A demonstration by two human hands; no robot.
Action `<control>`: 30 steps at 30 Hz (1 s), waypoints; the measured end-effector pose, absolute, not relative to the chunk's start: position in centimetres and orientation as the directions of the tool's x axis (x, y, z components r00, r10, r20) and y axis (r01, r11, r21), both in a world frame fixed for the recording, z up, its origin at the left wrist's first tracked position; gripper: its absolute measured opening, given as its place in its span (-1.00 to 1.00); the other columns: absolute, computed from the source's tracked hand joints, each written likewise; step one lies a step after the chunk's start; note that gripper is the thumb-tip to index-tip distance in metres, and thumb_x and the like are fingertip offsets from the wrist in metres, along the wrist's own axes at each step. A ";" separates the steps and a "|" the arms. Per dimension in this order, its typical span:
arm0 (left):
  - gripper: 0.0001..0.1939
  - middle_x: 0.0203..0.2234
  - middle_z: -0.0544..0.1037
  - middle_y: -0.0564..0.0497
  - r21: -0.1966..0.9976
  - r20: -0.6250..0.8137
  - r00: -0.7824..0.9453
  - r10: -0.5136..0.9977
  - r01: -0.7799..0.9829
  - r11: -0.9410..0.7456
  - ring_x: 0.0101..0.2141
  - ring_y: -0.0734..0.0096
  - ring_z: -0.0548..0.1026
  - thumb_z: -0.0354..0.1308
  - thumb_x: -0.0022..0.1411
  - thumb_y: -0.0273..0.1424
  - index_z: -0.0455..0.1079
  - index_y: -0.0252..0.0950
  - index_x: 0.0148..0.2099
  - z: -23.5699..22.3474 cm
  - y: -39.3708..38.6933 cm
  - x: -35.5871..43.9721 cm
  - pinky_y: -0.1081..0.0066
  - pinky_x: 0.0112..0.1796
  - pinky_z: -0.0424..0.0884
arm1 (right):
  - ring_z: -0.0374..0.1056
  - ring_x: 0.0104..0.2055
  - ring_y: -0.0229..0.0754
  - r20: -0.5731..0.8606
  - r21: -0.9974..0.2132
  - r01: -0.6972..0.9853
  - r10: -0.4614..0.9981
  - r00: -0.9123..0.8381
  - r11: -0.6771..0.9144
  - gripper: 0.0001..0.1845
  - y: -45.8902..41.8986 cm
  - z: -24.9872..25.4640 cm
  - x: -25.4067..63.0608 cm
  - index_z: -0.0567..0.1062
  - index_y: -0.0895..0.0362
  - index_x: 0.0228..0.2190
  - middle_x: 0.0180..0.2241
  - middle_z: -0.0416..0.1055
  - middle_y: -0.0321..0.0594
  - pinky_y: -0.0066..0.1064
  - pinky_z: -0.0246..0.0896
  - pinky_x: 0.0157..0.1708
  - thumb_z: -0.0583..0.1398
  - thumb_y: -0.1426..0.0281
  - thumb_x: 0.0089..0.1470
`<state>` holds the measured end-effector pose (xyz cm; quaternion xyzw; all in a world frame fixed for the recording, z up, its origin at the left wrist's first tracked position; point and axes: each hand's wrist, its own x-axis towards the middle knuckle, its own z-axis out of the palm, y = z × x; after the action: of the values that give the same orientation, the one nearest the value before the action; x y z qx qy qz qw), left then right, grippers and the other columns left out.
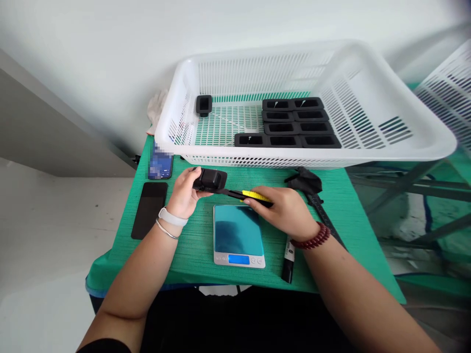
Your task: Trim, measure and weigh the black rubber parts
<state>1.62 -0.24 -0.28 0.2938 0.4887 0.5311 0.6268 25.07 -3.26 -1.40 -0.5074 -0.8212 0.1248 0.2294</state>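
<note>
My left hand grips a black molded part, a boxy shape with a flat flange, above the table. In my right hand is a utility knife with a black and yellow handle. Its blade end points left and meets the lower right edge of the black part. Just below the knife lies a digital scale with a shiny platform and a lit blue display. Similar black parts sit in rows inside a white plastic basket, and a single one stands at its left.
On the left of the green-covered table lie a phone with its screen lit and a dark flat rectangle. A marker and a black caliper rest on the right. Behind the basket rises a white wall.
</note>
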 end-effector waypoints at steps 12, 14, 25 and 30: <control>-0.73 -0.36 0.51 0.00 0.886 -0.274 -0.005 0.962 -0.389 0.251 -0.37 0.42 0.54 0.25 0.08 -0.21 0.37 -0.30 -0.28 -0.3 -0.3 1.3 0.51 -0.51 0.54 | 0.34 -0.55 -0.21 0.301 -0.429 0.774 0.881 -0.364 0.466 -0.54 -3.3 -1.2 25.3 0.55 0.16 -0.34 -0.53 0.49 -0.19 -0.40 0.03 -0.52 0.08 0.05 0.20; -0.72 -0.34 0.52 -0.01 0.886 -0.273 0.009 0.962 -0.387 0.255 -0.38 0.41 0.54 0.25 0.08 -0.21 0.37 -0.29 -0.25 -0.2 -0.3 1.3 0.51 -0.52 0.53 | 0.34 -0.54 -0.20 0.305 -0.416 0.790 0.887 -0.345 0.451 -0.54 -3.3 -1.3 25.3 0.56 0.15 -0.33 -0.53 0.50 -0.18 -0.39 0.02 -0.53 0.07 0.05 0.20; -0.73 -0.35 0.52 -0.01 0.888 -0.275 -0.003 0.962 -0.385 0.252 -0.36 0.38 0.55 0.26 0.07 -0.22 0.37 -0.29 -0.26 -0.2 -0.2 1.3 0.50 -0.52 0.53 | 0.35 -0.55 -0.20 0.307 -0.433 0.802 0.904 -0.299 0.412 -0.53 -3.3 -1.4 25.2 0.56 0.16 -0.32 -0.52 0.50 -0.16 -0.39 0.03 -0.54 0.08 0.04 0.18; -0.73 -0.36 0.54 -0.02 0.883 -0.266 0.024 0.964 -0.395 0.254 -0.36 0.37 0.55 0.27 0.07 -0.22 0.37 -0.29 -0.27 -0.2 -0.2 1.3 0.49 -0.53 0.54 | 0.33 -0.57 -0.19 0.346 -0.405 0.849 0.916 -0.202 0.340 -0.57 -3.1 -1.3 25.3 0.56 0.16 -0.34 -0.55 0.50 -0.16 -0.39 -0.01 -0.56 0.10 0.08 0.18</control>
<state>1.31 -0.20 -0.23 0.3095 0.4589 0.5265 0.6453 25.31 -3.12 -1.33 -0.5711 -0.7726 0.0626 0.2703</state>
